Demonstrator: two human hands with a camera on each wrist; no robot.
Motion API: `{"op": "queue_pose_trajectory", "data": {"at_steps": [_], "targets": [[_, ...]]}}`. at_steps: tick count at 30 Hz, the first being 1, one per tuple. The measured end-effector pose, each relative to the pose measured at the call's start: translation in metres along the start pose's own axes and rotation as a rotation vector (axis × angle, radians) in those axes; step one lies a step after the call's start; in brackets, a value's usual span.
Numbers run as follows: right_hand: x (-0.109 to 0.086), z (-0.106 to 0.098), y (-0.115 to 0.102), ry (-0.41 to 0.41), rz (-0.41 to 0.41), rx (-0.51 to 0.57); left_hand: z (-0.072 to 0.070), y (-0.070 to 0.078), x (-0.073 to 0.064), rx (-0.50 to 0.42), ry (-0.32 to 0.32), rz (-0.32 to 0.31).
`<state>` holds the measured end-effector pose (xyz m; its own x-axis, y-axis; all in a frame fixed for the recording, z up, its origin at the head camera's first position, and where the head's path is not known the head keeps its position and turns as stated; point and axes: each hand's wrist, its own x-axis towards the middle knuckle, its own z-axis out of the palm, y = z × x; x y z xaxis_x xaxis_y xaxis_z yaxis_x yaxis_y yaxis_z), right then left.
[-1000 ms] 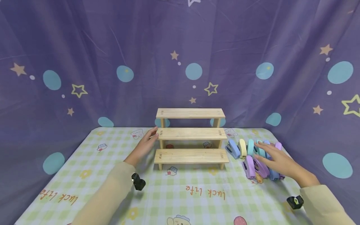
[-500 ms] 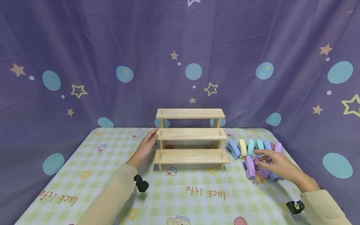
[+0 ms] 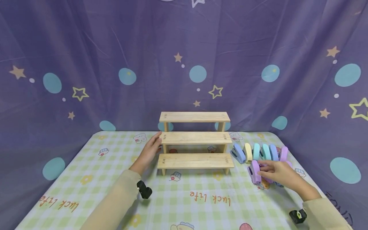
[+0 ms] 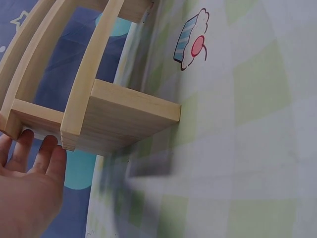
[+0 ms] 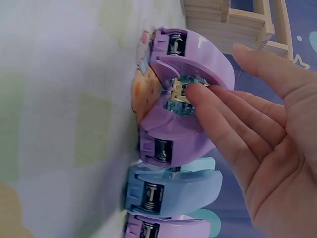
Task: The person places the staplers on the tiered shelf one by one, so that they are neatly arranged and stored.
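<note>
My left hand [image 3: 148,152] rests with relaxed fingers against the left end of the middle step of a three-step wooden stand [image 3: 195,160]. In the left wrist view, the fingertips [image 4: 45,145] touch the end of that step. On the right, my right hand [image 3: 280,174] is at a group of pastel staplers. Its thumb and fingers lie around the upper part of the front-left purple stapler [image 5: 210,57], fingertips reaching between it and another purple stapler [image 5: 181,141]. A firm pinch is not visible. A blue stapler [image 5: 198,193] stands beside them.
Behind the front staplers stands a row with a blue stapler [image 3: 238,152], a yellow one [image 3: 247,151] and several others. All are right of the stand on a checked tablecloth [image 3: 115,179]. A purple curtain [image 3: 244,41] hangs behind.
My right hand has come down and left from above the staplers, its fingers closing in on the front-left purple one. My left hand stays at the stand with little movement.
</note>
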<state>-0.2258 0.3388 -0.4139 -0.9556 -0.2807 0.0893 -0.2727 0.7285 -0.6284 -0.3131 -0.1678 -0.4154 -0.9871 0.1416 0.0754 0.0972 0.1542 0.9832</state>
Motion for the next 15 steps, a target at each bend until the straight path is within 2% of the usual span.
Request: {"op": "queue_pose_trajectory", "data": {"at_steps": [15], "targets": [[-0.0003,0.0052,-0.0022,-0.014,0.067,0.007,0.001,-0.0011,0.0003,0.004,0.008,-0.001]]}}
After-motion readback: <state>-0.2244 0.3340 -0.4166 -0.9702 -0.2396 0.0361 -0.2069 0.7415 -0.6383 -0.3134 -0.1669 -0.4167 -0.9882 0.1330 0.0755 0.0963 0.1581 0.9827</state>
